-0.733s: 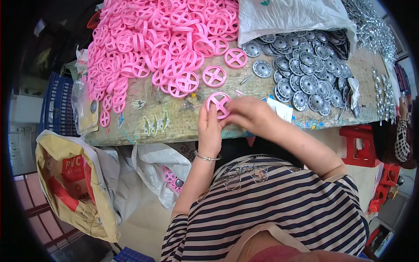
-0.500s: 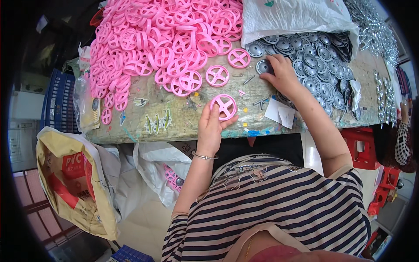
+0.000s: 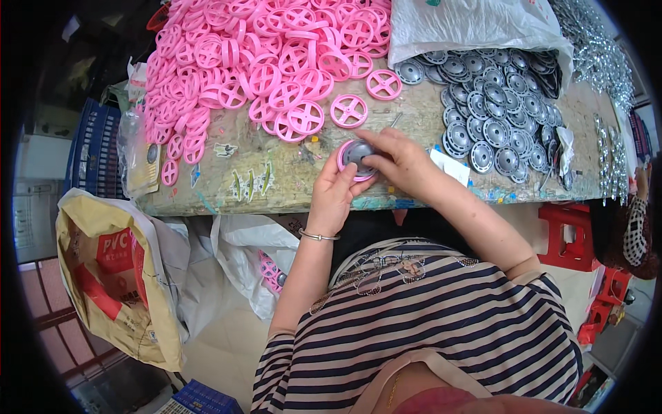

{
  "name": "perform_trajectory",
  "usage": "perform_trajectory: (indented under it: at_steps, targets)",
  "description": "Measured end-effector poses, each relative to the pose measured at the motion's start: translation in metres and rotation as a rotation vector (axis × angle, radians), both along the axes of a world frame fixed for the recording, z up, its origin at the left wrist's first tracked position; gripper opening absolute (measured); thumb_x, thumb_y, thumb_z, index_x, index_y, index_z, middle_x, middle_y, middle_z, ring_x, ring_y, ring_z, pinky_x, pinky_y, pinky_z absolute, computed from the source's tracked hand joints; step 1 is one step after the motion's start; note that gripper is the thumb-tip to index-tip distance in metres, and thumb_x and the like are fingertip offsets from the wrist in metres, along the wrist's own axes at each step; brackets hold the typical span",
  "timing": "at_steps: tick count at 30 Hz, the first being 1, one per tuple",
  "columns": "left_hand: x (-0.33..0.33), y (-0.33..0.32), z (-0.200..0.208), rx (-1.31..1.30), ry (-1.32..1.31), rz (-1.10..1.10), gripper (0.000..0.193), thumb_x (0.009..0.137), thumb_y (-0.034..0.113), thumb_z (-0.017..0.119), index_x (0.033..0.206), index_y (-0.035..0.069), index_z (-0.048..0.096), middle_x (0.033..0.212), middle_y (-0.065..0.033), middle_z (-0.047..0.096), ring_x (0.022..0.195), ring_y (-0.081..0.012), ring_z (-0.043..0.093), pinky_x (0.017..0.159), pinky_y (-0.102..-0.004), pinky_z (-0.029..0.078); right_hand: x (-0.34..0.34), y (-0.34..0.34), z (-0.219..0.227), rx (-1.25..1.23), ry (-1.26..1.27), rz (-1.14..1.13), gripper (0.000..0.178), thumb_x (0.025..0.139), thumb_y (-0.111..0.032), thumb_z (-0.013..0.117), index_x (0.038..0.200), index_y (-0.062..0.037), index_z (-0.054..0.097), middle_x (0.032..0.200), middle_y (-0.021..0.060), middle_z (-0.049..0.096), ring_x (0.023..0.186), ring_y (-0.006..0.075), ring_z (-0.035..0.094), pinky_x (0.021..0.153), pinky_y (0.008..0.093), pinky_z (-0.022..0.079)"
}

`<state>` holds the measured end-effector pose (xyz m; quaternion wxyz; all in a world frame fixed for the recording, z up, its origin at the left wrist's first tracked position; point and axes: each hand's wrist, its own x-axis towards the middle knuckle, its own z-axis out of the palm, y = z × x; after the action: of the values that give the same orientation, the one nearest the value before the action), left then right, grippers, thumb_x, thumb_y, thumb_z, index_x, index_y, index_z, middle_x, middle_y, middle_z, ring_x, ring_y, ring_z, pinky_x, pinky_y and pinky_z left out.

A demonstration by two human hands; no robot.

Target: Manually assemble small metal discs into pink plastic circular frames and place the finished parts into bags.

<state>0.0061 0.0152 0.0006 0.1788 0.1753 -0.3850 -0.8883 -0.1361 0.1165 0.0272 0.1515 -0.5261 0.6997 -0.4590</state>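
Our left hand (image 3: 333,195) grips a pink wheel (image 3: 356,160) while our right hand (image 3: 398,160) presses a grey cap (image 3: 358,153) (fingertips pinching) into it.

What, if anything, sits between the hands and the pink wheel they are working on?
Nothing visible. The left hand grips the pink wheel directly, and the right hand presses a grey disc into it, above the table.
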Motion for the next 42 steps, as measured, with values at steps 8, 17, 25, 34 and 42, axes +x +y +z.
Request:
perform_trajectory:
  at_steps: [8,17,25,34,42]
  targets:
    - [0.006,0.0,0.003,-0.049,0.005,-0.026,0.041,0.098,0.005,0.043,0.138,0.003,0.035,0.129,-0.0123,0.048,0.116,-0.0223,0.053,0.096,-0.0405,0.05,-0.009,-0.007,0.007,0.334,-0.568,0.05,0.035,0.079,-0.006,0.072,0.112,-0.0003,0.061,0.094,0.0054,0.064,0.089,0.0106,0.06,0.075,0.0256,0.05]
    - [0.006,0.004,0.004,-0.12,0.072,-0.043,0.041,0.099,0.012,0.044,0.138,0.003,0.036,0.129,-0.0116,0.048,0.117,-0.0219,0.052,0.098,-0.0406,0.048,0.004,-0.002,-0.009,0.182,-0.468,-0.042,0.03,0.079,-0.015,0.072,0.104,-0.0012,0.065,0.098,0.0085,0.064,0.084,0.0138,0.061,0.073,0.0275,0.05]
    - [0.002,0.011,0.0,-0.27,0.054,0.055,0.067,0.087,0.024,0.068,0.139,0.004,0.031,0.125,-0.0117,0.049,0.114,-0.0198,0.051,0.098,-0.0335,0.046,0.016,-0.011,0.005,0.194,-0.64,-0.024,0.028,0.083,-0.016,0.067,0.107,-0.0012,0.064,0.091,0.0112,0.065,0.082,0.0151,0.063,0.073,0.0288,0.051]
    - [-0.002,0.015,0.0,-0.2,-0.032,0.2,0.045,0.088,0.013,0.066,0.127,0.004,0.045,0.12,-0.0093,0.054,0.106,-0.0161,0.055,0.091,-0.0296,0.05,0.024,-0.011,0.009,0.152,-0.442,-0.021,0.023,0.084,-0.012,0.061,0.105,-0.0036,0.064,0.088,0.011,0.068,0.076,0.0207,0.066,0.068,0.0323,0.052]
    - [0.006,0.017,0.004,-0.265,-0.067,0.205,0.036,0.09,0.012,0.063,0.123,0.003,0.052,0.112,-0.0092,0.059,0.101,-0.0151,0.059,0.084,-0.0294,0.055,0.028,-0.005,0.004,0.188,-0.385,-0.037,0.021,0.085,-0.013,0.061,0.104,-0.0049,0.064,0.09,0.0128,0.068,0.077,0.0226,0.067,0.069,0.0315,0.052]
